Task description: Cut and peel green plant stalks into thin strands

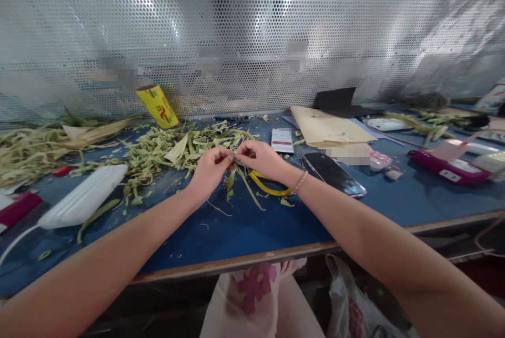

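A single head-worn view looks forward and down from above the table's (276, 227) front edge, at arm's reach. The left hand (209, 170) and right hand (264, 160) show near its middle, between front and back edges. A perforated metal panel (244, 28) fills the top beyond the back edge; the wearer's lap (262, 306) appears below the front one.

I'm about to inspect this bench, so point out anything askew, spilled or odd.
Pale green strips are strewn loosely across the blue tabletop, with small scraps scattered beyond the main pile, so it looks untidy. The yellow cylinder near the perforated panel appears to lean left, though the view may exaggerate that.
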`<state>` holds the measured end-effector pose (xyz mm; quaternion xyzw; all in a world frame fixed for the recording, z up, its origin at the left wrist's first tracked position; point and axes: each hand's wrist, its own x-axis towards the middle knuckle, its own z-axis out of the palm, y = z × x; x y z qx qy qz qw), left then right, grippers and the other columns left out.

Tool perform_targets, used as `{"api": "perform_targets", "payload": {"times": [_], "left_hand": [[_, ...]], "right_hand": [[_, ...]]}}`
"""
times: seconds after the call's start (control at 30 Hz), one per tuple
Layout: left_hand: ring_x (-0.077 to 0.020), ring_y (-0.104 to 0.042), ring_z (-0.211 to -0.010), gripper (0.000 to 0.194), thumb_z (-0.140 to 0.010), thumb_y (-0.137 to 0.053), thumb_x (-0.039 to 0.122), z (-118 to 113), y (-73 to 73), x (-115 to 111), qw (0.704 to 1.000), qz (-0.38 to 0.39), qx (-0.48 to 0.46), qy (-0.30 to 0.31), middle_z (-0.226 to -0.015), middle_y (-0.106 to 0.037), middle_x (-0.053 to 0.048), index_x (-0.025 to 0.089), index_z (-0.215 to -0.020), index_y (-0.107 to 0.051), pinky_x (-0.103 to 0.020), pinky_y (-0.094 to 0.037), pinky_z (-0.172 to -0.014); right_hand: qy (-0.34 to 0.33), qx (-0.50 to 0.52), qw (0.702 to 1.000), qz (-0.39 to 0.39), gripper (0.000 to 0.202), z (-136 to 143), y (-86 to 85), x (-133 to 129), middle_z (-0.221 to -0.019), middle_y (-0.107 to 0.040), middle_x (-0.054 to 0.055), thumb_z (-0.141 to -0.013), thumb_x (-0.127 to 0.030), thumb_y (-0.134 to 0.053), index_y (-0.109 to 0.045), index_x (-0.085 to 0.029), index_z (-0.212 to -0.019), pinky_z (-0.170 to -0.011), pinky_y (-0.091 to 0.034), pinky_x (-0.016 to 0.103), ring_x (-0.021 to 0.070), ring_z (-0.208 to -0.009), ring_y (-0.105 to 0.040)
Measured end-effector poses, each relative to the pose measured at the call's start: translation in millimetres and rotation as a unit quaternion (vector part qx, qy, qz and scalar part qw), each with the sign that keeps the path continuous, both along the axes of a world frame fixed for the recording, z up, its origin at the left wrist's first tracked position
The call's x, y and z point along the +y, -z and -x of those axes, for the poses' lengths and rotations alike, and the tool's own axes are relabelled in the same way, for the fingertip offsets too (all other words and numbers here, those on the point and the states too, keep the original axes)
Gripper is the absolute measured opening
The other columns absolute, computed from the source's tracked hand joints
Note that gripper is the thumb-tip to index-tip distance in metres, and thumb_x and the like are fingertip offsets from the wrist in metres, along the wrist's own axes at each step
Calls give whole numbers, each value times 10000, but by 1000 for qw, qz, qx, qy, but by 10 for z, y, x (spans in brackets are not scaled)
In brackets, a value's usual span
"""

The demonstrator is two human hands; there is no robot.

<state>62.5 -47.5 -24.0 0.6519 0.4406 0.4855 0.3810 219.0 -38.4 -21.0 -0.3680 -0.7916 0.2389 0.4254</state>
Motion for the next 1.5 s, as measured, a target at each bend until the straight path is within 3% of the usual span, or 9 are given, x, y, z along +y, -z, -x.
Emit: {"api": "perform_targets", "payload": {"times": [0.27,0.57,1.1,1.5], "left_hand": [[-82,-510,-554,138,-672,-626,286,-5,40,12,999,13,-36,3,-594,-560,18,159,-694,-578,-225,-411,-573],[-81,-528,-578,198,-575,-689,292,-47,-4,-23,992,78,-94,-14,-649,-606,-3,144,-669,-599,-232,-450,-598],[-71,-488,-532,191,-573,-697,295,-46,-16,-40,993,75,-90,-19,-600,-585,4,139,-637,-608,-223,-420,-553],[-140,-591,-649,120,-666,-630,281,8,-88,-59,994,-61,64,-59,-699,-668,-33,165,-694,-643,-273,-463,-659]], "right_hand": [[-7,-81,994,-77,41,-14,-22,-40,-736,-546,15,-767,-171,-503,-523,-167,-731,-624,-404,231,99,-653,-490],[0,-162,975,-151,101,-27,-44,-68,-774,-560,38,-805,-148,-481,-547,-165,-731,-685,-394,259,122,-718,-489],[53,-96,992,-61,39,4,-42,-41,-724,-551,8,-725,-165,-542,-507,-170,-742,-619,-383,243,111,-653,-489],[67,-122,990,-33,126,47,-40,-64,-600,-530,-11,-770,-164,-506,-545,-156,-651,-576,-332,226,87,-562,-442]]}}
